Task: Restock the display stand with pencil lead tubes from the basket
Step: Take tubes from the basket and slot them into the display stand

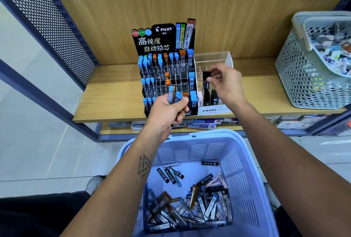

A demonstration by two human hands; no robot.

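Centrally, the left hand [167,111] grips blue tubes [175,96]; right hand [224,81] pinches a black tube [206,79] over the clear stand [214,77].

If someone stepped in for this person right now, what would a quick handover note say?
Left hand: grips a few blue-capped tubes in front of the Pilot stand.
Right hand: pinches a black tube over the clear Mono stand.
Done: many Pilot slots hold tubes; some middle slots look empty.
Left: most Mono slots, plus the many tubes in the blue basket.
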